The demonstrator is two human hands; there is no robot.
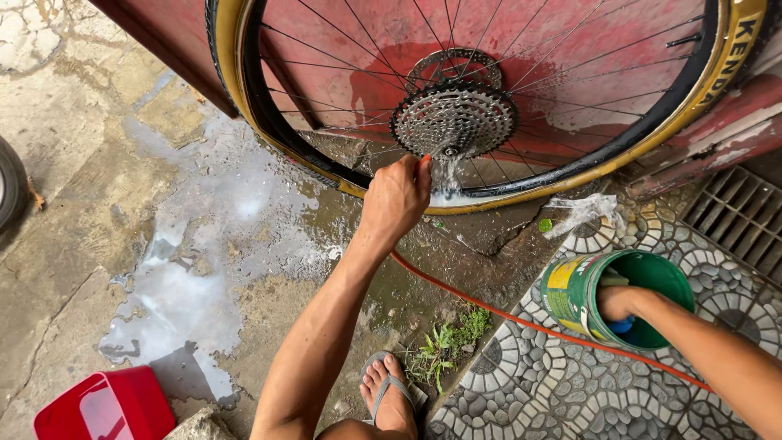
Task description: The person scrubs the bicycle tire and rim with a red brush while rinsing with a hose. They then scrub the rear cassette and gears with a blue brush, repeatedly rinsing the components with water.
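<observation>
A bicycle wheel (269, 122) with a tan-walled tyre leans against a red wall, its toothed cassette (454, 118) facing me. My left hand (397, 198) is closed around the end of an orange hose (521, 322) just below the cassette, and water sprays onto the sprockets. My right hand (619, 303) reaches into a green bucket (574, 289) on the tiled floor at right, touching something blue inside; its fingers are hidden by the rim.
A red plastic container (106, 406) sits at the bottom left. Wet puddles (204, 244) cover the concrete. A metal drain grate (741, 216) lies at right, a clear plastic scrap (582, 212) near the tyre, and my sandalled foot (389, 395) below.
</observation>
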